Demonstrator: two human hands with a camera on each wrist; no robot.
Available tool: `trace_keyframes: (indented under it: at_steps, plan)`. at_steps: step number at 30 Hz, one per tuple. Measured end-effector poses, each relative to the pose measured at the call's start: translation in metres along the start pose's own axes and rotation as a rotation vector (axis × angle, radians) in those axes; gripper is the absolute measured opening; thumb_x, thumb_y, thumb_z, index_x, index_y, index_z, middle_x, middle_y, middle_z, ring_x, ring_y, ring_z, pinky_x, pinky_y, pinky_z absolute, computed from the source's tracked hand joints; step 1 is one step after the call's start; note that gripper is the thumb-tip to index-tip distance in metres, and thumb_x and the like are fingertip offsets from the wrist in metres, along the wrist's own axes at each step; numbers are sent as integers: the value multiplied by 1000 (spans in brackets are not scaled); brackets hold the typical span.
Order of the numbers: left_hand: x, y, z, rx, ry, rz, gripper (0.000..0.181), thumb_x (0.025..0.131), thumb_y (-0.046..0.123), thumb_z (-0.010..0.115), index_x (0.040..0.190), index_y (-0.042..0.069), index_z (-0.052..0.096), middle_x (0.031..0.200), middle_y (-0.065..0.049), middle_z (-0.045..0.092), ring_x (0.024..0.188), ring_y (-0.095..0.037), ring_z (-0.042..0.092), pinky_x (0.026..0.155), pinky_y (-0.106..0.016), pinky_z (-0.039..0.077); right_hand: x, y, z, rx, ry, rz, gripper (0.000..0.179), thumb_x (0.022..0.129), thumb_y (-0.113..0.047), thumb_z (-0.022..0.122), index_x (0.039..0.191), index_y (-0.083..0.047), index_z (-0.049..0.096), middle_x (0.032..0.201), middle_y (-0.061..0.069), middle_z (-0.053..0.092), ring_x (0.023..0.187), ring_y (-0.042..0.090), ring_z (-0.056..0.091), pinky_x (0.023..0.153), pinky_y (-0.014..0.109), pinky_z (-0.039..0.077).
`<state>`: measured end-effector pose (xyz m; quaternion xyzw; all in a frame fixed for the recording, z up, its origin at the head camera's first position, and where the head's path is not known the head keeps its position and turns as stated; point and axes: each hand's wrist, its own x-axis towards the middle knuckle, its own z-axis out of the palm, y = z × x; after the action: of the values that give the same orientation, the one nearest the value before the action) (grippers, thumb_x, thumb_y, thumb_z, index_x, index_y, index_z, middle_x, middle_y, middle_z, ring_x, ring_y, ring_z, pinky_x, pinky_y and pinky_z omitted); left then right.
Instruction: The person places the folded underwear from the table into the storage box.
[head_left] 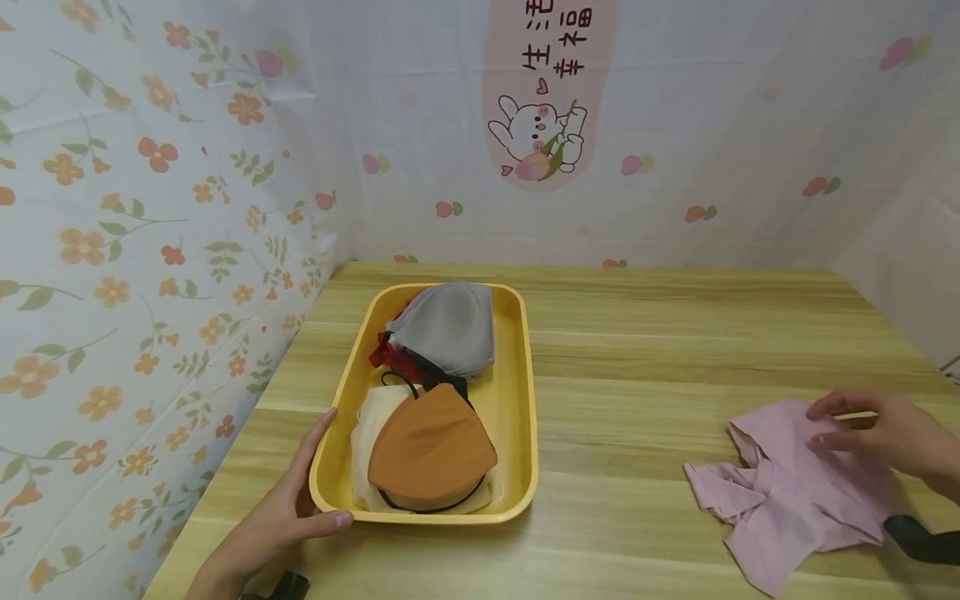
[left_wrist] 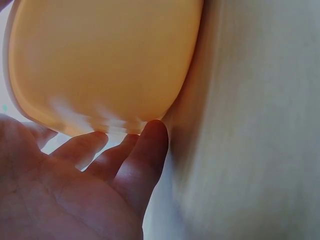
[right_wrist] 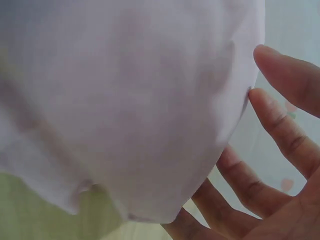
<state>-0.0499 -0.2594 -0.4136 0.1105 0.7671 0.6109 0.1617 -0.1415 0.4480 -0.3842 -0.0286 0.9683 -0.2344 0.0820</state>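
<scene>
At the near left corner of a yellow tray (head_left: 531, 417), my left hand (head_left: 281, 508) has its thumb along the front rim and its fingers against the left side. The left wrist view shows these fingertips at the tray's outer wall (left_wrist: 110, 60). Inside the tray lie an orange folded cloth piece with black cord (head_left: 431, 446), a cream cloth (head_left: 367, 442) partly beneath it, and a grey rounded cloth piece (head_left: 450, 329) over something red. My right hand (head_left: 885, 433) hovers at a crumpled pink cloth (head_left: 787, 492), thumb and fingers apart; its fingertips overlap the cloth's edge in the right wrist view.
The tray and the pink cloth lie on a wooden table (head_left: 622, 417), well apart. Printed sheets hang behind (head_left: 420, 125) and along the left side (head_left: 150, 292). Black objects show near both wrists, one by the pink cloth (head_left: 922, 542).
</scene>
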Motion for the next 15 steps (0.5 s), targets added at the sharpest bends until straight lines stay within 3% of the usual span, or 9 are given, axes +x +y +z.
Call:
trace_keyframes:
  at_steps: [4,6,8,10,13,15]
  plan:
    - [0,0,1,-11,-6,-5,108,90,6,69,160,40,-5,166,-19,-8,126,12,45,95,-20,51,-2,5,1,19,-44,55,42,86,-24,79,112,7,67,122,38,59,91,30,68,62,22,49]
    - [0,1,1,-19,-9,-1,108,90,6,69,160,40,-5,166,-19,-8,125,10,46,94,-21,52,-3,6,2,28,-67,69,41,88,-24,78,113,6,66,127,42,54,96,43,66,62,22,48]
    - [0,2,1,-22,-11,4,108,90,6,69,160,39,-5,166,-20,-7,125,8,46,94,-22,52,-4,7,3,24,-83,71,38,87,-25,78,110,4,68,131,43,51,99,47,64,63,21,47]
    - [0,2,1,-23,-9,2,107,90,6,69,160,39,-5,166,-19,-7,125,8,46,93,-22,52,-6,8,5,16,-94,70,34,86,-25,79,107,1,70,127,34,59,95,33,66,64,20,45]
    - [0,2,2,-25,-6,-3,107,90,6,69,160,39,-4,166,-18,-6,125,8,47,94,-21,52,-8,10,9,12,-90,36,27,85,-25,80,102,-4,74,110,-2,72,86,5,61,65,17,43]
    - [0,2,1,-23,-8,2,107,90,6,69,161,39,-4,166,-18,-6,125,8,47,94,-21,52,-10,12,11,15,-80,11,22,84,-24,80,99,-8,75,100,-26,65,83,-13,49,66,16,41]
